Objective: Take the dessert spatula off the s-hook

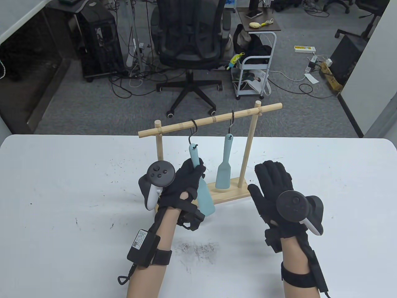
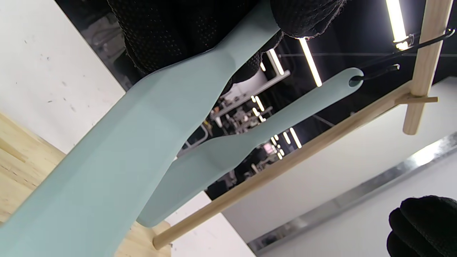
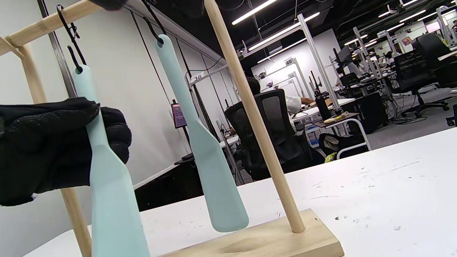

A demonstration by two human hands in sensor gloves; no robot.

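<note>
On wooden rack (image 1: 231, 192), left hand (image 1: 186, 183) grips hooked spatula (image 1: 201, 186) (seemingly mid-handle), second spatula (image 1: 224, 169) beside, right hand (image 1: 273, 192) spread.

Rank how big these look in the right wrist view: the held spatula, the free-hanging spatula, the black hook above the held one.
1. Held spatula, though it sits nearer the camera.
2. Free-hanging spatula, similar in build, so not ranked firmly.
3. Black hook, clearly smallest.

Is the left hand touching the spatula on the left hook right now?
Touching. In the right wrist view the left hand wraps its fingers around the left spatula handle, with no gap; the table view shows the same grip.
</note>
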